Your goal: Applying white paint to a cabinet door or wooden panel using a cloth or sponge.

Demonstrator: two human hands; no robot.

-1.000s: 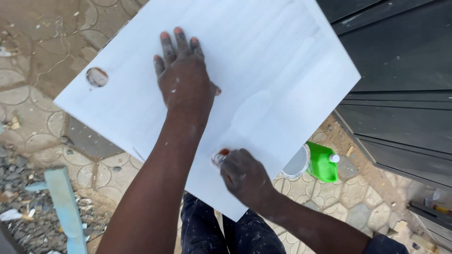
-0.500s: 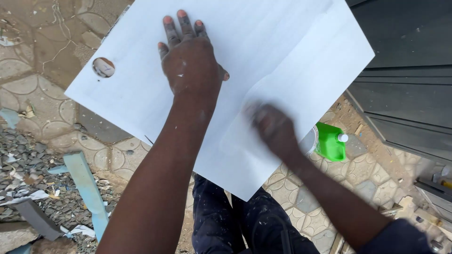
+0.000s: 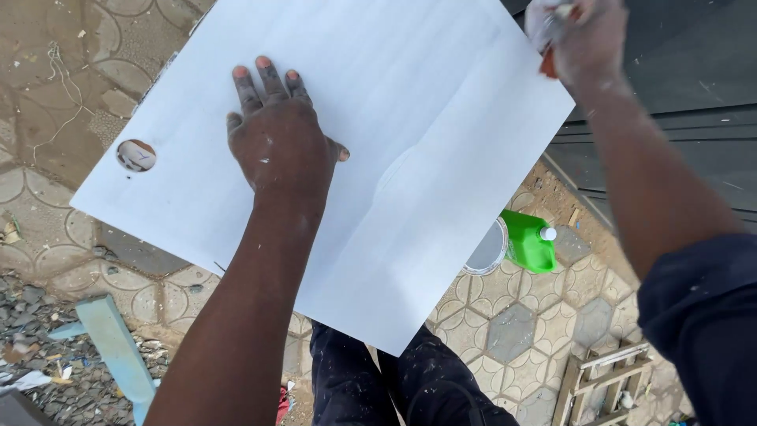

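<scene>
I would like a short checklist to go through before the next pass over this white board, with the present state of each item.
1. Left hand flat on the white board, holding it: ok.
2. Right hand closed on a small pad or cloth; which one: cannot tell.
3. Right hand on the board: not ok, it is raised at the far edge.
4. Round hole free of the hands: ok.
5. Green bottle and open tin on the paving, apart from the legs: ok.
</scene>
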